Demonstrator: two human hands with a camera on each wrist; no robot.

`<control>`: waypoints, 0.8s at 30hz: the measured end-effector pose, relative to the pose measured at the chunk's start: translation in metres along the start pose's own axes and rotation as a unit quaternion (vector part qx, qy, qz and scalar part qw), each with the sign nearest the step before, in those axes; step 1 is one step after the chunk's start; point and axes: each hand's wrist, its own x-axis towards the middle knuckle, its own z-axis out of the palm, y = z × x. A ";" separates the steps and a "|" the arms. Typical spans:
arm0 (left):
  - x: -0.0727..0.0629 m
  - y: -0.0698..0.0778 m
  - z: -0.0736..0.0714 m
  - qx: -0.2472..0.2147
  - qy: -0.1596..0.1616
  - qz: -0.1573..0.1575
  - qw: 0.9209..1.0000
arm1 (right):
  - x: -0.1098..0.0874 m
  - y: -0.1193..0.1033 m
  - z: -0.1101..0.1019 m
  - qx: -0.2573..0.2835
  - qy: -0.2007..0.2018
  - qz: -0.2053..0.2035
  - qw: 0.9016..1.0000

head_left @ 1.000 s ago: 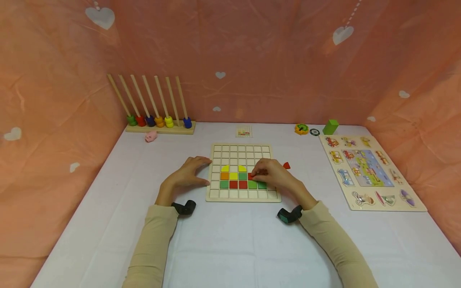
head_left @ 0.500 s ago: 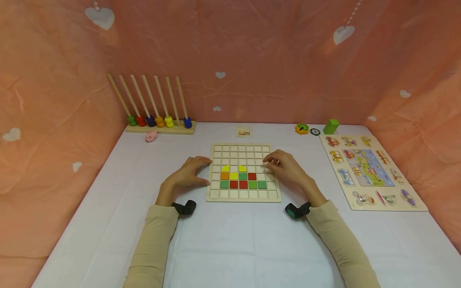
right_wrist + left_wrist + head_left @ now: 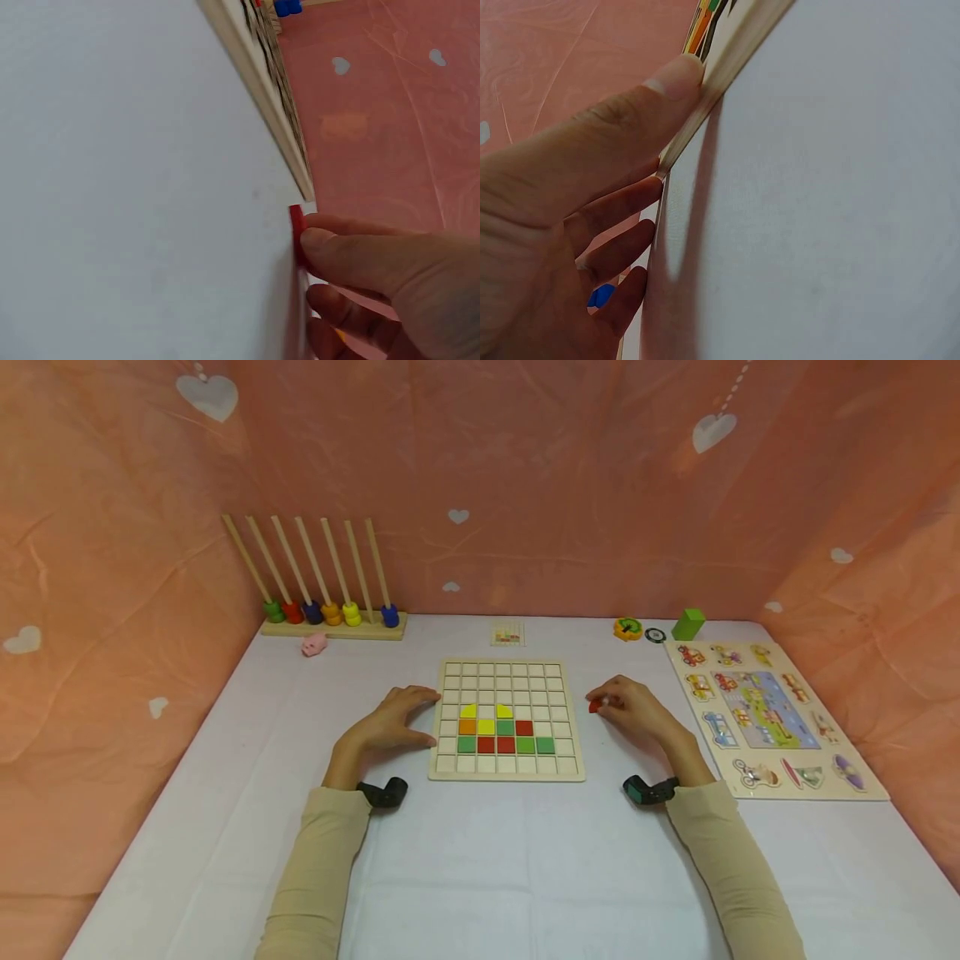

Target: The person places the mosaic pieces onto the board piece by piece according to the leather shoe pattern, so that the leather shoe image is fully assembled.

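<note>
A wooden grid board [image 3: 486,766] lies mid-table. Its cells hold several coloured tiles: yellow rounded pieces [image 3: 505,712] at the top of the pattern, with orange, yellow, green and red squares below. My left hand [image 3: 392,718] rests against the board's left edge, thumb and fingertips touching the rim [image 3: 712,94], fingers fairly straight. Right of the board, my right hand [image 3: 636,710] pinches a small red tile [image 3: 595,705] between thumb and index finger. In the right wrist view the red tile [image 3: 298,232] shows edge-on, close to the tablecloth; its full outline is partly covered by fingers.
Behind the board lies a small pattern card [image 3: 507,634]. A peg stacker with coloured beads [image 3: 333,628] and a pink pig [image 3: 314,644] are at back left. A picture puzzle [image 3: 712,760], green block [image 3: 688,624], round black-and-white disc [image 3: 656,636] and orange-green toy [image 3: 627,628] are at right.
My right hand has left the red square in its cell and moved right, off the board, to the red tile on the table, which it now pinches. The left hand stays put.
</note>
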 end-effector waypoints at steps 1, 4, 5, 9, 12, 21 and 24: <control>0.000 0.000 0.000 0.000 0.000 0.000 1.000 | 0.000 0.001 0.001 0.000 0.000 0.000 1.000; 0.000 0.000 0.000 0.000 0.000 -0.001 1.000 | -0.001 0.002 0.003 -0.001 0.008 0.008 1.000; 0.000 0.000 0.000 0.000 0.000 -0.002 1.000 | -0.001 0.002 0.003 -0.001 0.012 0.009 1.000; 0.000 0.001 0.000 0.000 -0.001 -0.003 1.000 | 0.000 0.002 0.004 0.000 0.017 0.015 1.000; 0.000 0.000 0.000 0.001 -0.002 -0.003 1.000 | 0.000 0.000 0.003 0.009 0.011 0.026 1.000; 0.000 0.001 0.000 0.003 -0.002 -0.002 1.000 | 0.001 -0.008 0.007 0.010 0.016 0.011 1.000; 0.000 0.001 0.000 0.003 -0.001 -0.003 1.000 | 0.003 -0.017 0.010 0.032 0.022 0.008 0.999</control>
